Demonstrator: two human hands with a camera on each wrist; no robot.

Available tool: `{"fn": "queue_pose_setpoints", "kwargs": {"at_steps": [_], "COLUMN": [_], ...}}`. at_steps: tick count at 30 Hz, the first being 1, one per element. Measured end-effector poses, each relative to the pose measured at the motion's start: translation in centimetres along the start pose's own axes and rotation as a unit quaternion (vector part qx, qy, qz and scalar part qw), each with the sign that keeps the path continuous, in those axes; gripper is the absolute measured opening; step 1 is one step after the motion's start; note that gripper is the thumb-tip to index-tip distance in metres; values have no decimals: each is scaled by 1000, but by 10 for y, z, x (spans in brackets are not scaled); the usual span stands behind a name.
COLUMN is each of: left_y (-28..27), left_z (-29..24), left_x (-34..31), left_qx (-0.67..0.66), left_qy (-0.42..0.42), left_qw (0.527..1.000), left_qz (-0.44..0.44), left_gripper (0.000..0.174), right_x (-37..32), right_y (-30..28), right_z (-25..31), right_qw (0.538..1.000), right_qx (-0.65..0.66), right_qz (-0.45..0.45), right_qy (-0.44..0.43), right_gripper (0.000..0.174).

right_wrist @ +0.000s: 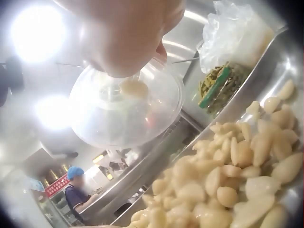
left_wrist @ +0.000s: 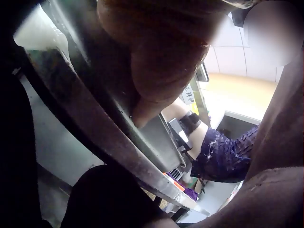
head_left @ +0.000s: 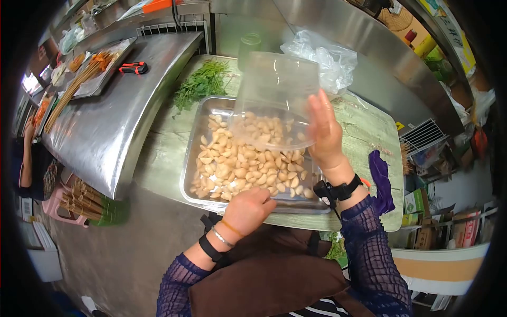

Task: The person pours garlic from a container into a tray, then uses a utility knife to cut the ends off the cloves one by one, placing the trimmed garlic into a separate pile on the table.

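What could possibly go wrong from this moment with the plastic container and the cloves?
The plastic container, held tilted by the right hand alone, might slip. Cloves lie close to the near rim of the metal tray, so a bump could spill some.

A clear, round plastic tub (head_left: 277, 79) hangs tipped over the upper middle of the tray, held at its side by the right hand (head_left: 326, 129), its wide mouth turned toward the lower part of the frame. Pale, peeled garlic cloves (head_left: 237, 164) lie heaped in a shallow rectangular metal tray (head_left: 186, 177) at mid-frame. The left hand (head_left: 247, 211), fingers bent, is at its lower edge.
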State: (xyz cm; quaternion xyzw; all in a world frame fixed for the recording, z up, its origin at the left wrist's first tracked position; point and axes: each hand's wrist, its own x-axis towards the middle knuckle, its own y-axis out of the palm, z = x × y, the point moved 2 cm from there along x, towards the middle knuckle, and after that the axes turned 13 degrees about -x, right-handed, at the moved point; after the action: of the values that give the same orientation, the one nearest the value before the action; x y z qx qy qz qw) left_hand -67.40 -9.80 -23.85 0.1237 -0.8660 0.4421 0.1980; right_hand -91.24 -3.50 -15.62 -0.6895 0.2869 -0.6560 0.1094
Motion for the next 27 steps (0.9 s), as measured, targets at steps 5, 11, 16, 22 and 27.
{"fn": "queue_pose_setpoints", "kwargs": {"at_steps": [5,11,16,22,27], "left_y": [1,-14,-13,-18,-22], "left_z": [1,-8,-7,-9,-4], "left_x": [-3,4,6,5,-8], "left_qx": [1,-50,-56,-34,-30], "left_qy": [-4,-1,-10,-31,-23], "left_qw": [1000,999,998,999,999], "left_qz": [16,9,17,27,36], "left_gripper": [9,15,21,21,24], "right_x": [-13,-66,-169,-149,-168], "right_y": [-21,-80,-81,-78,-141], "right_z": [-15,-90,-201,-163,-59], "right_qw": [864,685,474,548,893], "right_qx": [329,401,494,434,45], "right_qz": [27,-7,23,85,365], "right_qy": [380,608,729,710,259], "right_gripper": [78,77,72,73,54]}}
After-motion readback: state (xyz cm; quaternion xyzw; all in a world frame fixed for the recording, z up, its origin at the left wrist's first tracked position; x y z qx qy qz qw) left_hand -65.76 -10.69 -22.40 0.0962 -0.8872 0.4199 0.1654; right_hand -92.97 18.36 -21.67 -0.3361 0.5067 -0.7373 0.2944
